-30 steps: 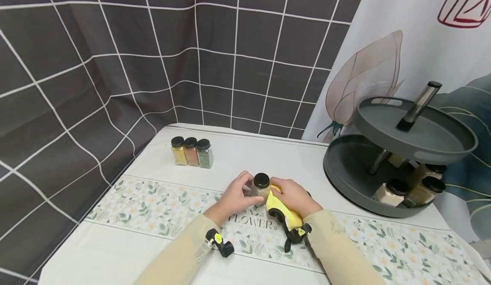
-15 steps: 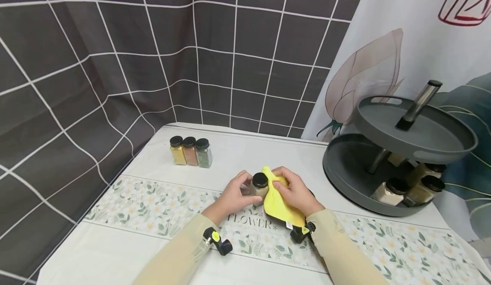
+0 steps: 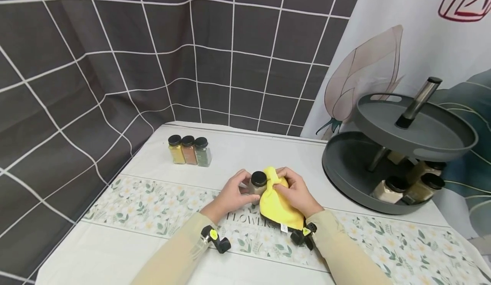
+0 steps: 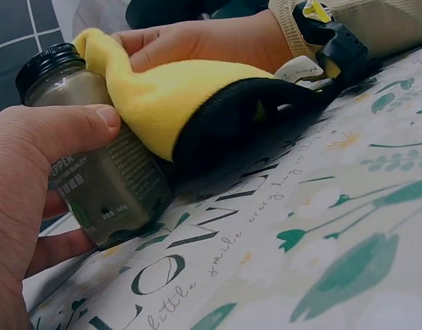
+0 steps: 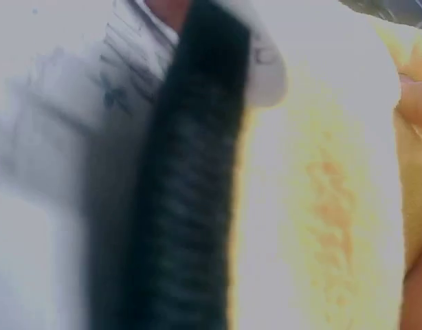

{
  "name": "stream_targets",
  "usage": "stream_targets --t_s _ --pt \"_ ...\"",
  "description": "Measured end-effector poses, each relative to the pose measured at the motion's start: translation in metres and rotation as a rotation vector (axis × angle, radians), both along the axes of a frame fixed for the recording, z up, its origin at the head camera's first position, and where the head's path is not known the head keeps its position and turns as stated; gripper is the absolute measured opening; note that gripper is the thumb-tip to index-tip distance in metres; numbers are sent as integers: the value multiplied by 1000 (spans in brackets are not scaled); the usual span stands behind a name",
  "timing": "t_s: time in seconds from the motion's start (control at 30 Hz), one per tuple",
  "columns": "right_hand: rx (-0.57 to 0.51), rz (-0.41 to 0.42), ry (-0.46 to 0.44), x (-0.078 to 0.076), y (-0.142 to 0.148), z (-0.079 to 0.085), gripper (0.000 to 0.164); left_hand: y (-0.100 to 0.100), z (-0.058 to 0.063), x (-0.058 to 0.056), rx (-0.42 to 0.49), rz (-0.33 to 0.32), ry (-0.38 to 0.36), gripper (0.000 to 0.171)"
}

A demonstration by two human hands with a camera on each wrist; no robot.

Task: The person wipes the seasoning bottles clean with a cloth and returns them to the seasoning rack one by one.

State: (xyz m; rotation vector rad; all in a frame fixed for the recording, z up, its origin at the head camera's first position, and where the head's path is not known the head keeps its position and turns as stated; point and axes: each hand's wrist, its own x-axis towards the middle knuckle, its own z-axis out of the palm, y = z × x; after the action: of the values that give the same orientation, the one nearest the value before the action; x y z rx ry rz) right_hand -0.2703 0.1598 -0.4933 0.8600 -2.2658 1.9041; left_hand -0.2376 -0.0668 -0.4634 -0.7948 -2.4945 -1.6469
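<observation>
My left hand [image 3: 231, 194] grips a glass pepper jar [image 4: 118, 182] with a black lid, its thumb across the front and its fingers behind. The jar leans slightly in the left wrist view, its base close over the printed tablecloth. From the other side, my right hand [image 3: 298, 194] pinches a yellow cleaning cloth [image 3: 279, 208] with a black edge and a small white tag. A bunched fold of the cloth lies against the jar's side, just below the lid. In the right wrist view the cloth [image 5: 314, 206] fills much of the frame, blurred, and hides most of the fingers.
Three spice jars [image 3: 189, 152], yellow, reddish and green, stand in a row at the back left. On the right is a grey two-tier turntable [image 3: 345, 174] with several jars [image 3: 389, 190] on its lower tier. A dark checked curtain [image 3: 207, 63] hangs behind the table.
My right hand has shifted up along the jar and regripped the cloth, whose yellow side now spreads out below the hand. The left hand keeps hold of the jar in nearly the same place.
</observation>
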Motion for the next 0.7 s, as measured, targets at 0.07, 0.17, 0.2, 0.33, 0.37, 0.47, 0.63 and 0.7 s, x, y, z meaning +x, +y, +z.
stream_targets --t_s 0.07,0.17,0.2,0.33,0.37,0.47,0.63,0.7 --pt "122 -2 66 0 1 -1 17 0 -1 0 -2 -1 1 36" --pt "353 -17 213 -2 3 -5 24 1 -13 -7 -14 8 -11 37" --pt "407 -21 256 -3 4 -6 26 1 -18 -10 -17 11 -11 38" --pt "370 -15 168 -6 8 -8 23 1 -31 -18 -31 14 -14 46" --pt "317 -12 95 -6 9 -8 21 0 -33 -19 -24 6 -28 51" --pt "113 0 -126 -6 15 -7 15 -3 -35 -20 35 -58 -107 59" --pt "-70 45 -280 -6 22 -4 14 -6 -22 -14 108 -165 -165 59" --pt "-88 56 -290 -6 22 -2 16 -6 -13 -10 85 -160 -151 59"
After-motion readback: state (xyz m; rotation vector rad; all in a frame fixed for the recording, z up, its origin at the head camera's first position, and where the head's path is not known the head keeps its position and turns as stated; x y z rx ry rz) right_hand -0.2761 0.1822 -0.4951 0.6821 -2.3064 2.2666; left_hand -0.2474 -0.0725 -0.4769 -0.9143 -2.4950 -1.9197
